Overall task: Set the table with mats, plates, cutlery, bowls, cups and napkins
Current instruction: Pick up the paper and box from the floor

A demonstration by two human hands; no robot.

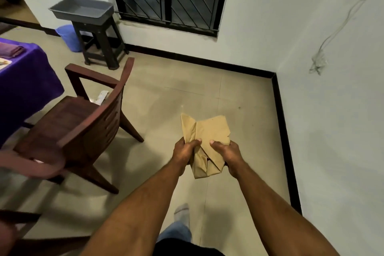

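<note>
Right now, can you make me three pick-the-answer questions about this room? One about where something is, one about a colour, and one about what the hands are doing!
1. Where is the grey tray?
A. on the stool
B. on the chair
C. on the floor

2. What colour is the tablecloth?
A. green
B. purple
C. white

3. What are the hands doing with the tan napkin?
A. both hold it
B. only one holds it
C. neither touches it

Answers:
1. A, the tray sits atop the dark stool by the window.
2. B, the cloth at the left edge is purple.
3. A, the left hand and right hand each grip the napkin.
</note>
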